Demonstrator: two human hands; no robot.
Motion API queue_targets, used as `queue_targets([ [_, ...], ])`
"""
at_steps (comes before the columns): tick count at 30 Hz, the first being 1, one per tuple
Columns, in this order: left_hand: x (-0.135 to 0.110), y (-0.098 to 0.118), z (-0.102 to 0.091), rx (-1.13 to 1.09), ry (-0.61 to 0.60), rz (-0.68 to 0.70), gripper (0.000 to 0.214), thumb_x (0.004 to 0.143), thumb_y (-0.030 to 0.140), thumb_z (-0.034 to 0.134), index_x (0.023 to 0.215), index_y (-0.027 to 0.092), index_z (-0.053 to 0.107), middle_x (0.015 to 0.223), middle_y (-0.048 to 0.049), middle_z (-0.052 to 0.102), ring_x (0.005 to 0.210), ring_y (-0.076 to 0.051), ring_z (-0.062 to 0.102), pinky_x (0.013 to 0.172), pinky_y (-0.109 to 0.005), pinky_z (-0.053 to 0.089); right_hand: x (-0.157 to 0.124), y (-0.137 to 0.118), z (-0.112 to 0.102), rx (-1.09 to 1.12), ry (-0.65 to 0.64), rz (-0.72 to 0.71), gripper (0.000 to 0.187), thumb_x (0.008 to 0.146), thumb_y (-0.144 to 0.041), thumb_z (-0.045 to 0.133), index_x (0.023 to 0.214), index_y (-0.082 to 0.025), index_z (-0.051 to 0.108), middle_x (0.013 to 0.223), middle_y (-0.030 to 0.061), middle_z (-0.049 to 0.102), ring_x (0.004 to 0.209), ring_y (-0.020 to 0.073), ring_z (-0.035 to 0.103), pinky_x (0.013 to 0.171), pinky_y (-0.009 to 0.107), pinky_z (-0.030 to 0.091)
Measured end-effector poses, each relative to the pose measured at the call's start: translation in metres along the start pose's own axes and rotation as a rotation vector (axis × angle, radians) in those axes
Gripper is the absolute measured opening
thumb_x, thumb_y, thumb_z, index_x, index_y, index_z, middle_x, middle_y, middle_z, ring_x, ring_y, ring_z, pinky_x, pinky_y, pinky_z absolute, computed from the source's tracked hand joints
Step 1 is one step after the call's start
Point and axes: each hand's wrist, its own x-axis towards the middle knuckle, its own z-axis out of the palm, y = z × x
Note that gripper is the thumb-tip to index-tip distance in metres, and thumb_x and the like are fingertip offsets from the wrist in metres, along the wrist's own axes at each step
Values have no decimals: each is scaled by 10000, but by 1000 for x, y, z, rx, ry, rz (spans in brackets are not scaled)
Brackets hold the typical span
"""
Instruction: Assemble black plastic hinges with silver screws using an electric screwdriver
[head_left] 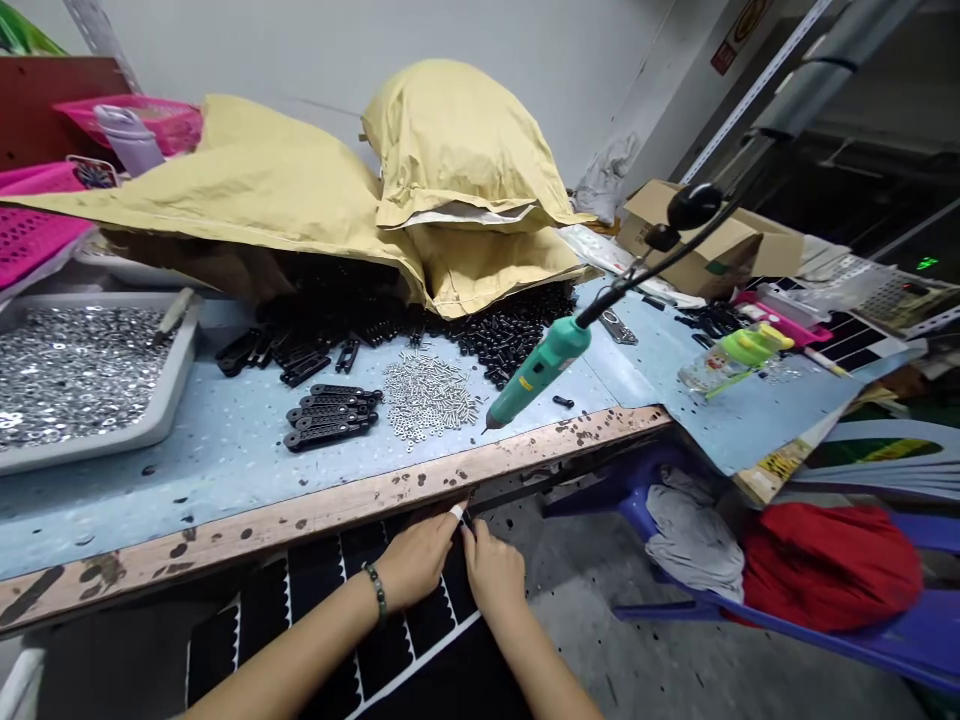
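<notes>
My left hand [420,555], with a white wrap on one finger and a beaded bracelet at the wrist, meets my right hand [496,572] just below the table's front edge [405,487]. The fingers of both are closed round something small and dark, mostly hidden, whose kind I cannot make out. A teal electric screwdriver [536,372] hangs tip down above the edge. Behind it lie a heap of small silver screws or pins [427,395], a stack of black perforated parts [332,418] and a pile of small black pieces [502,340].
A grey tray [169,405] of metal pieces stands at the left. Large yellow paper sacks [465,140] lean at the back. To the right are a drink bottle [731,360], a cardboard box [705,250] and a purple chair [637,505] with a red cloth [832,565].
</notes>
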Motion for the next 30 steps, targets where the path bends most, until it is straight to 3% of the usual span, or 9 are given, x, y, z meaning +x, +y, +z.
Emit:
queue_targets([
  [7, -2, 3, 0, -22, 11, -17, 521, 871, 87, 348, 1390, 137, 331, 1209, -114, 587, 1063, -241, 582, 907, -385, 482, 16, 32, -10, 20, 135, -110, 513, 996, -402, 177, 857, -198, 626, 788, 75, 700, 703, 207, 677, 587, 234, 417],
  [11, 0, 6, -5, -47, 13, -25, 506, 846, 74, 365, 1347, 140, 401, 1172, -118, 605, 1030, -248, 594, 881, -397, 495, 22, 53, -35, 63, 295, -88, 578, 994, -444, 122, 833, -187, 614, 671, 70, 661, 601, 198, 647, 532, 241, 415],
  [14, 2, 18, -19, -159, 66, -69, 380, 877, 134, 377, 1231, 150, 513, 1204, -123, 579, 1055, -251, 573, 916, -414, 474, 24, 54, -60, 89, 399, -143, 518, 996, -416, 177, 840, -175, 608, 670, 74, 644, 578, 186, 620, 536, 245, 421],
  [16, 1, 31, -34, -461, 64, -193, 314, 949, 292, 339, 1058, 153, 599, 1159, -120, 592, 1036, -242, 577, 912, -400, 478, 25, 40, -73, 109, 426, -229, 455, 990, -395, 238, 828, -179, 605, 679, 70, 634, 595, 177, 608, 576, 252, 433],
  [19, -1, 47, -58, -1155, -156, -400, 683, 966, 575, 109, 913, 148, 639, 990, -109, 650, 937, -220, 626, 822, -358, 529, 25, -1, -79, 135, 435, -482, 343, 960, -368, 356, 774, -199, 589, 647, 53, 605, 617, 175, 576, 607, 271, 439],
  [21, -3, 52, -73, -1416, -151, -513, 788, 936, 641, 25, 967, 157, 646, 992, -92, 658, 957, -208, 627, 847, -347, 520, 23, -32, -77, 157, 457, -746, 254, 936, -342, 430, 776, -205, 572, 632, 41, 589, 616, 177, 545, 631, 297, 455],
  [23, -8, 50, -86, -1440, 34, -578, 719, 950, 635, 91, 1063, 176, 632, 1045, -78, 653, 1006, -201, 613, 893, -339, 497, 20, -58, -78, 198, 455, -921, 184, 914, -357, 476, 872, -205, 571, 705, 48, 612, 690, 197, 558, 780, 388, 474],
  [26, -19, 38, -105, -1333, 262, -517, 520, 963, 553, 306, 1210, 178, 568, 1151, -91, 628, 1070, -225, 587, 927, -364, 485, 20, -77, -91, 280, 311, -1018, 344, 880, -470, 493, 1100, -208, 532, 927, 84, 626, 911, 264, 573, 973, 522, 377],
  [30, -34, 15, -127, -1062, 382, -478, 399, 888, 441, 549, 1215, 213, 559, 1203, -74, 612, 1111, -247, 563, 994, -431, 439, 42, -90, -117, 457, 232, -905, 345, 903, -287, 476, 1238, -210, 448, 1103, 122, 526, 1051, 259, 529, 884, 426, 477],
])
